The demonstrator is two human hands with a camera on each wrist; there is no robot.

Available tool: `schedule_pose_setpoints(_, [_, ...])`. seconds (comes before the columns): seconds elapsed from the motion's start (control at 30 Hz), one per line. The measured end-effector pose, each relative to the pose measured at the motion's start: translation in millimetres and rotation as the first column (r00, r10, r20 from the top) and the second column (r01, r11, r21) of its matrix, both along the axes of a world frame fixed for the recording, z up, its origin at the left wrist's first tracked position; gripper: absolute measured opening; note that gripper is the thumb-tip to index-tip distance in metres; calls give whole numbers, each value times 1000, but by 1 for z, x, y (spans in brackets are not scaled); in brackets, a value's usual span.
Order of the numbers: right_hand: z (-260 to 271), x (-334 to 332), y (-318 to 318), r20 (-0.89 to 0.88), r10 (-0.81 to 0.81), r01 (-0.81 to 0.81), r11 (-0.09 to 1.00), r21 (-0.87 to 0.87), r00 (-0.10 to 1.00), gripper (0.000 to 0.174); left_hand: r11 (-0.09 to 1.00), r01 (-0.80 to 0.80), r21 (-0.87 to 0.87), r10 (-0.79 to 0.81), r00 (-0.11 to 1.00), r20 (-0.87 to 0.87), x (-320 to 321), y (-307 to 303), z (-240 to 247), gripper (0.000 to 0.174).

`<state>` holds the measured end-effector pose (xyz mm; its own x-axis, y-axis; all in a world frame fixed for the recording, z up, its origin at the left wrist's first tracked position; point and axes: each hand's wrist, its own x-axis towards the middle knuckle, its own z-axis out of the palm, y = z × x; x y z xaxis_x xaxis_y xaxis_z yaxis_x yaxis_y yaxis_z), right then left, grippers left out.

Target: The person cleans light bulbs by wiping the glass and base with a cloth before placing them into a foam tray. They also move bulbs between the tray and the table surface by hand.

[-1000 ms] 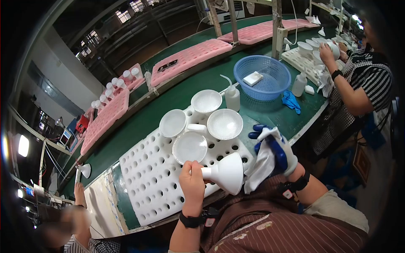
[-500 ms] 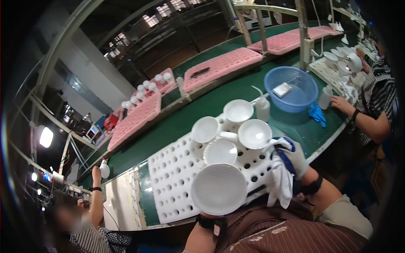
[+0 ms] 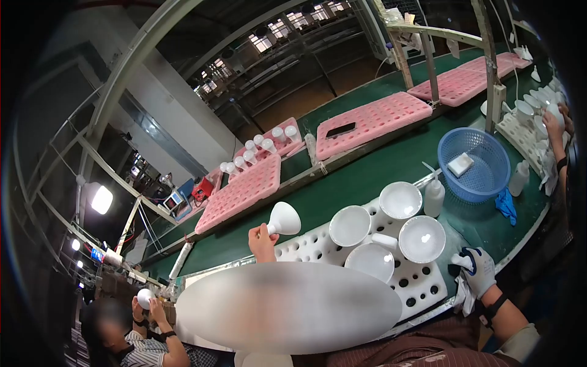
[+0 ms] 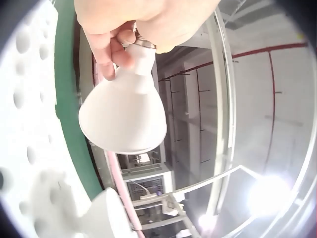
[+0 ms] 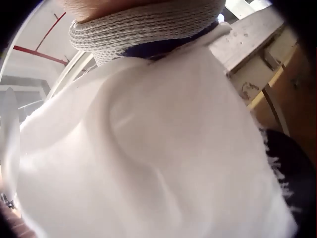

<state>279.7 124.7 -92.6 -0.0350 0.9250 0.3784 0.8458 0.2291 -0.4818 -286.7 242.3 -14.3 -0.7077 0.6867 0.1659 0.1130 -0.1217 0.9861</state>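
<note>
My left hand point(image 3: 263, 244) grips a white reflector bulb point(image 3: 285, 219) by its base, held up over the far left of the white foam tray point(image 3: 422, 287). In the left wrist view the bulb point(image 4: 124, 116) hangs with its wide end away from the curled fingers point(image 4: 104, 54). My right hand point(image 3: 481, 269), in a white and blue glove, holds a white cloth point(image 3: 465, 298) beside the tray's right end. That cloth point(image 5: 163, 148) fills most of the right wrist view. Several like bulbs point(image 3: 422, 239) stand face up in the tray, and another lies on its side point(image 3: 385, 241) among them.
Behind the tray stand a squeeze bottle point(image 3: 435, 197) and a blue basket point(image 3: 474, 140) with a white block. A blue glove point(image 3: 505, 207) lies nearby. Pink foam trays point(image 3: 373, 122) line the back shelf. Other people work at both ends. A blurred patch hides the tray's front left.
My left hand has carried the bulb from the tray's front, near the cloth, to its far left, turning its face on the way. The right hand keeps the cloth. The head view has swung left.
</note>
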Motion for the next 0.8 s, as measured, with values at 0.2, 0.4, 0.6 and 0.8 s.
schedule_pose_setpoints(0.2, [-5,5,1,40,32,-32,999,9,999,29,968,-101,-231,33,959,-282,-19,69,-32,19])
schedule_pose_setpoints(0.4, [5,4,1,9,38,-38,999,-34,999,29,972,20,-236,-41,996,-82,-17,77,-33,38])
schedule_pose_setpoints(0.6, [-6,10,2,35,54,-54,998,-26,998,30,754,-446,-483,-109,639,-761,-40,-46,-43,62])
schedule_pose_setpoints(0.8, [6,5,-1,-22,50,-52,994,-98,999,41,641,-478,-601,-301,564,-769,-11,-147,-78,68])
